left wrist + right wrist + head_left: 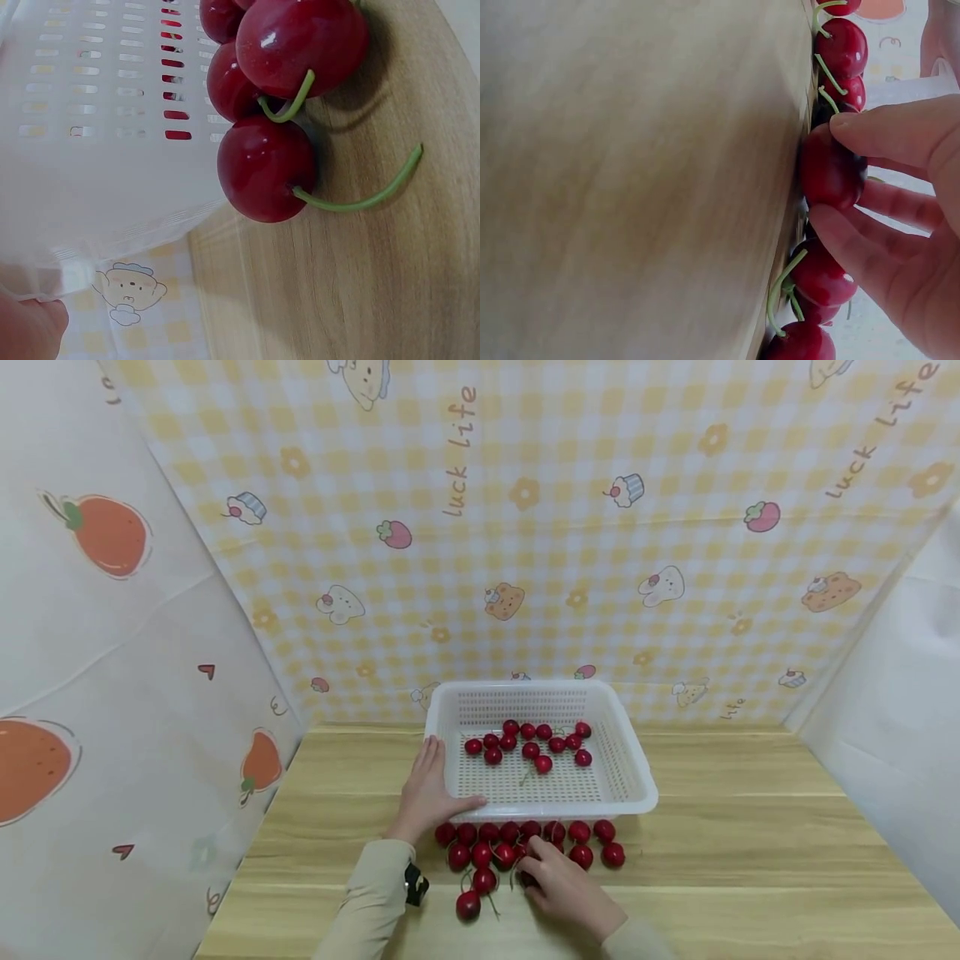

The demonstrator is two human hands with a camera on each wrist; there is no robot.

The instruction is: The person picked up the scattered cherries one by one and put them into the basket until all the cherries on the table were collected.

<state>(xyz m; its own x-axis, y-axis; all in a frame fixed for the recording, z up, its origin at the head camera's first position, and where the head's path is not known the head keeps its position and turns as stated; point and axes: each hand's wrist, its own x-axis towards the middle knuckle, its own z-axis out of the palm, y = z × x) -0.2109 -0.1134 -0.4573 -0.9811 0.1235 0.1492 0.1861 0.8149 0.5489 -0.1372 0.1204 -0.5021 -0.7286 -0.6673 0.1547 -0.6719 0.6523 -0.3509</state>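
A white plastic basket (637, 777) with slotted walls holds several dark red cherries (531, 750). My left hand (427, 793) rests at its front left corner, fingers stretched along the left side and thumb lying on the front rim. In front of the basket, more cherries (581, 857) with green stems lie in rough rows on the table. Among them, my right hand (562, 889) pinches one cherry (831, 169) between thumb and fingertips, low over the wooden surface. Whether that cherry still touches the table, I cannot tell.
The wooden table (720, 843) reaches back to a yellow checked cloth (555, 552) hanging behind the basket. White sheeting (127, 635) hangs on the left, and more on the right. Two cherries (468, 906) lie nearest the front, left of my right hand.
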